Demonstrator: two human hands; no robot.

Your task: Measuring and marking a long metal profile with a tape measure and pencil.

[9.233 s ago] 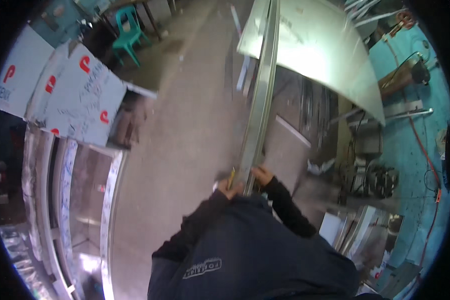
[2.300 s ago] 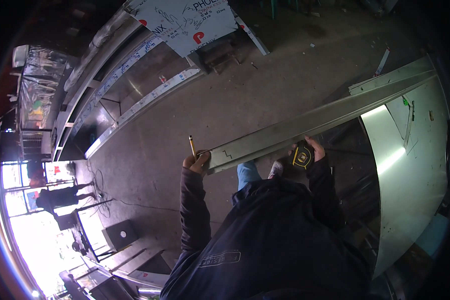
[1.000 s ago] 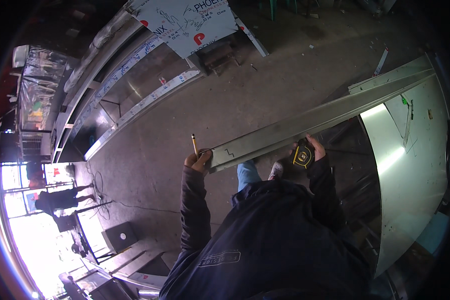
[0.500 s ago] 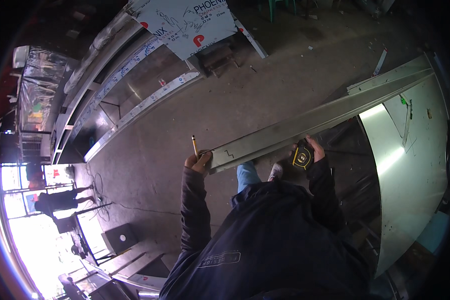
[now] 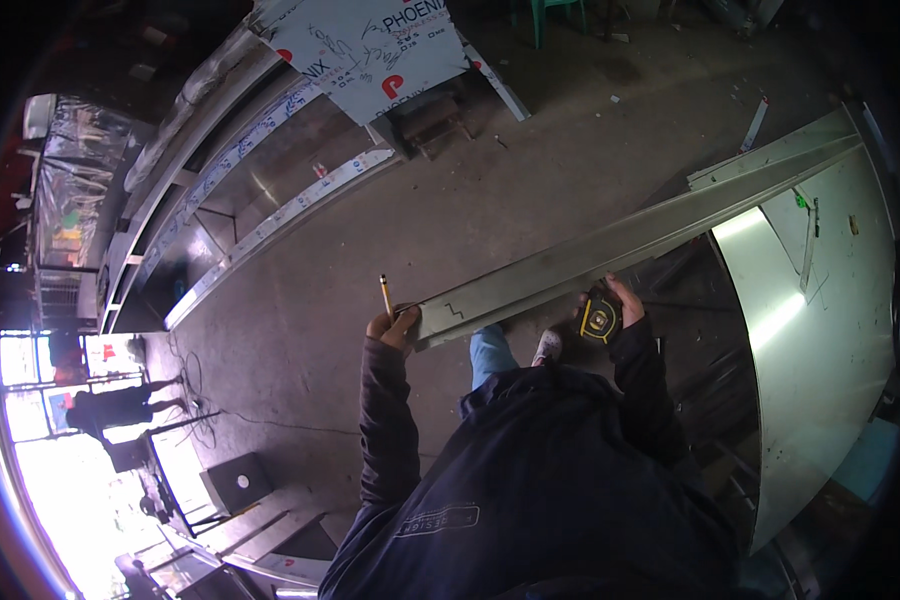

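Observation:
A long bent sheet-metal channel (image 5: 570, 252) runs from in front of me toward the far right. A short stepped line is drawn in dark marks near its left end. My left hand (image 5: 394, 328) is closed around that end, thumb on top, and a yellowish pencil (image 5: 386, 295) sticks up from the same hand. Against the channel's near edge, my right hand (image 5: 625, 302) is closed round a black and yellow tape measure (image 5: 600, 318). Whether its blade is pulled out I cannot tell.
A large shiny metal sheet (image 5: 815, 370) lies at the right, under the channel's far end. Long metal frames (image 5: 260, 230) and a film-covered panel (image 5: 370, 50) stand at the far left. A cable (image 5: 290, 425) crosses the floor; another person (image 5: 120, 405) stands at the left.

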